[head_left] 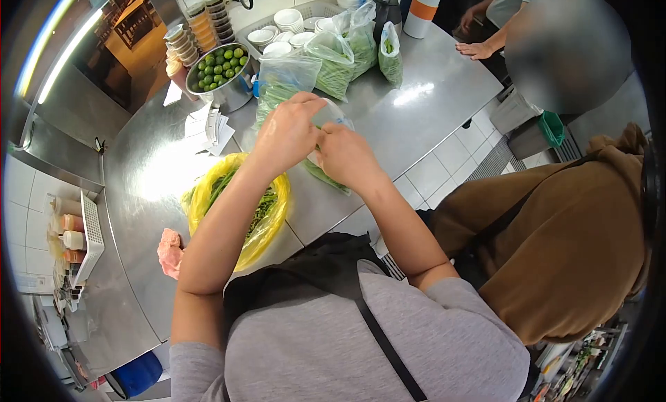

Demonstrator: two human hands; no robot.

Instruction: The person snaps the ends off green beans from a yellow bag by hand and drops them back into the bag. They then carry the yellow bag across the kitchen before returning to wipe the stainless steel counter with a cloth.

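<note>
My left hand (290,133) and my right hand (343,152) are close together over the steel counter, fingers closed on the top of a clear plastic bag (338,113). Green vegetables (325,175) show in the bag's lower part, below my hands. Just beyond my left hand lies another clear bag of cut greens (277,91). Under my left forearm stands an open yellow plastic bag (281,201) with long green stalks inside. A pink crumpled cloth (169,253) lies left of my left elbow.
Filled bags of greens (334,72), a pot of limes (220,70), white bowls (288,19) and paper slips (208,129) stand or lie farther back. A person in brown (569,242) is close on my right; another person's hand (475,50) rests on the counter's far right edge.
</note>
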